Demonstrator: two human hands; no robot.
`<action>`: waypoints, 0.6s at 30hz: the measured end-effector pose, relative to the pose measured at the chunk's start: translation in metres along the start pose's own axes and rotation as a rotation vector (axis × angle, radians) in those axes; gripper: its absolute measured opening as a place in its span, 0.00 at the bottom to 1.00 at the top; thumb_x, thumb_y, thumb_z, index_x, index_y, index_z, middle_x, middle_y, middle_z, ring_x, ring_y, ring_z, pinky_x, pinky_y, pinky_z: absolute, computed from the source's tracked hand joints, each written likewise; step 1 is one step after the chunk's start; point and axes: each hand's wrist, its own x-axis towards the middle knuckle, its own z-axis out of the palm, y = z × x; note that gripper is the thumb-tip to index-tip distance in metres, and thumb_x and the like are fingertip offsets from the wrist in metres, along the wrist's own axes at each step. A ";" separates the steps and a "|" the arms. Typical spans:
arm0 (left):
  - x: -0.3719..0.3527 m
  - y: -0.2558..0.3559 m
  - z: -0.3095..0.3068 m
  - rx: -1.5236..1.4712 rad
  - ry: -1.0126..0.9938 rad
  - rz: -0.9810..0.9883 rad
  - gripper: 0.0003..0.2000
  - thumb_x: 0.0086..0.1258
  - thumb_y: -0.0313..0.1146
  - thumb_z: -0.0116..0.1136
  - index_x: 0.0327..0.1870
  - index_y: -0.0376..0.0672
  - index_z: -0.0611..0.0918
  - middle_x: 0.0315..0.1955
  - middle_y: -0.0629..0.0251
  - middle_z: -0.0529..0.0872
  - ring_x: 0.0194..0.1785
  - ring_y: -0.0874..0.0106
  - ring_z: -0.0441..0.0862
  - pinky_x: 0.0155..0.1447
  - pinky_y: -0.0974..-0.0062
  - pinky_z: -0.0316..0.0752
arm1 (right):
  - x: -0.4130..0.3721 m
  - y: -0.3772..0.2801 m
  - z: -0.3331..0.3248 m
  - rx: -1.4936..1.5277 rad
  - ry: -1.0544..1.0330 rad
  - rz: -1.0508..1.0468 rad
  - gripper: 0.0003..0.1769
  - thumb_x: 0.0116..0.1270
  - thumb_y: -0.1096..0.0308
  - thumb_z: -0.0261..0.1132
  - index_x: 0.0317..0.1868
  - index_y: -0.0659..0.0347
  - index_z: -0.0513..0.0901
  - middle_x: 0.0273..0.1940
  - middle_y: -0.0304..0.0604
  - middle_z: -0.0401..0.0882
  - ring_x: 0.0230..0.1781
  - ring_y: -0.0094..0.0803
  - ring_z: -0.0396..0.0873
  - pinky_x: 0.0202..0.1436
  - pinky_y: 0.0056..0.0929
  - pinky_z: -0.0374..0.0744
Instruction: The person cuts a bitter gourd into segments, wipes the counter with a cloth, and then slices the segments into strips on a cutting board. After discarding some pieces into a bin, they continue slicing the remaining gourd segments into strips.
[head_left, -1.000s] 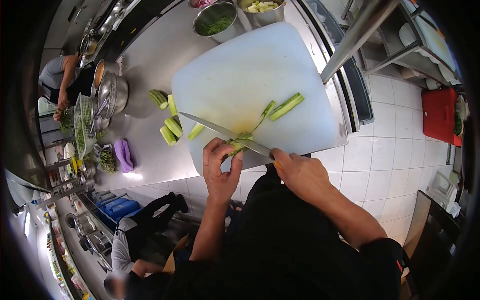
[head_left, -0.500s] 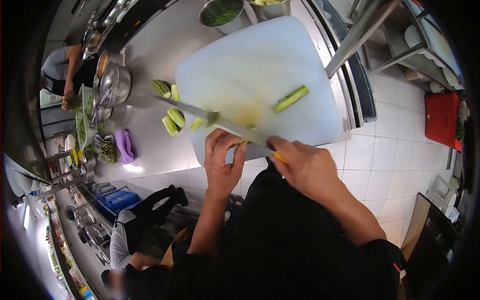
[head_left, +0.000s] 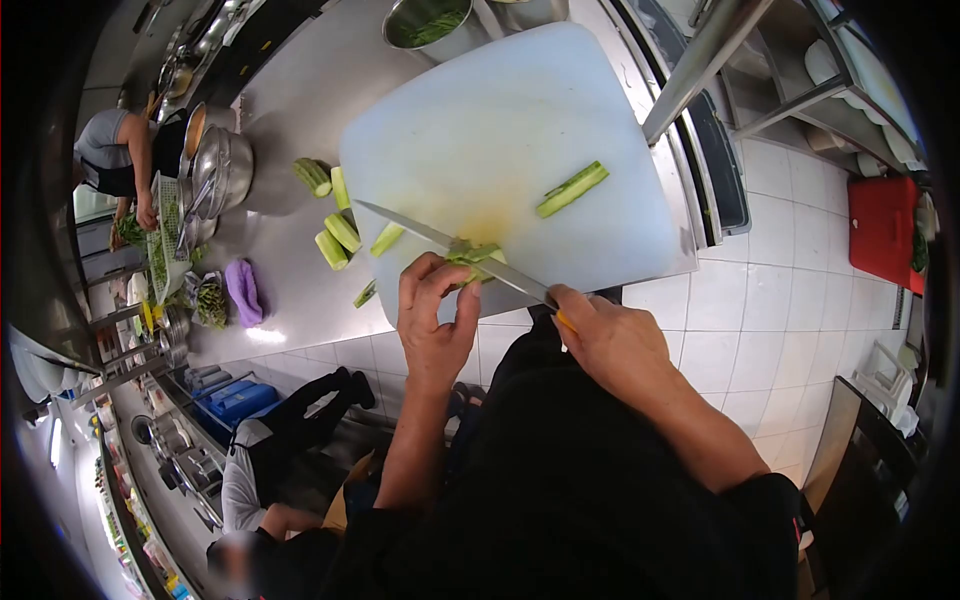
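Observation:
My right hand (head_left: 622,345) is closed around the yellow handle of a long knife (head_left: 405,224). The blade slants across the near part of a white cutting board (head_left: 430,130). My left hand (head_left: 437,325) pinches a piece of cucumber-like green gourd (head_left: 462,270) under the blade, partly hidden by it and my fingers. Green peel (head_left: 480,251) lies along the blade. A long gourd piece (head_left: 572,189) with dark skin strips rests on the board's right side. Another pale piece (head_left: 387,238) lies at its left edge. A small green strip (head_left: 365,293) shows beyond that edge.
Several pale gourd pieces (head_left: 342,232) and a ridged green piece (head_left: 312,177) sit on the steel counter left of the board. A purple cloth (head_left: 244,292), metal bowls (head_left: 225,170) and a pot of greens (head_left: 432,30) stand around. Two other people are at the left.
The knife has drawn back toward the right, its tip nearer my left hand. Peel now gathers on the blade, and a green strip has appeared beyond the board's left edge.

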 end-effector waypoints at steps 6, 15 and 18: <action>0.000 0.000 -0.004 -0.015 -0.034 -0.034 0.15 0.64 0.16 0.70 0.50 0.42 0.85 0.52 0.55 0.85 0.51 0.59 0.87 0.52 0.67 0.86 | -0.021 0.017 -0.027 -0.013 -0.171 0.147 0.14 0.77 0.58 0.66 0.54 0.58 0.78 0.27 0.52 0.85 0.27 0.55 0.86 0.32 0.51 0.84; 0.003 0.010 -0.013 0.034 -0.123 0.012 0.17 0.63 0.14 0.66 0.51 0.42 0.84 0.50 0.55 0.86 0.53 0.56 0.86 0.55 0.63 0.82 | 0.010 -0.004 -0.022 0.067 0.167 -0.121 0.14 0.74 0.59 0.70 0.54 0.54 0.80 0.26 0.45 0.83 0.23 0.46 0.85 0.28 0.41 0.81; -0.003 0.006 -0.011 0.057 -0.133 0.003 0.16 0.63 0.14 0.66 0.52 0.40 0.85 0.50 0.54 0.85 0.51 0.57 0.86 0.52 0.65 0.84 | 0.021 -0.019 -0.010 0.055 0.221 -0.220 0.15 0.72 0.60 0.71 0.54 0.53 0.80 0.23 0.41 0.80 0.21 0.40 0.84 0.23 0.38 0.79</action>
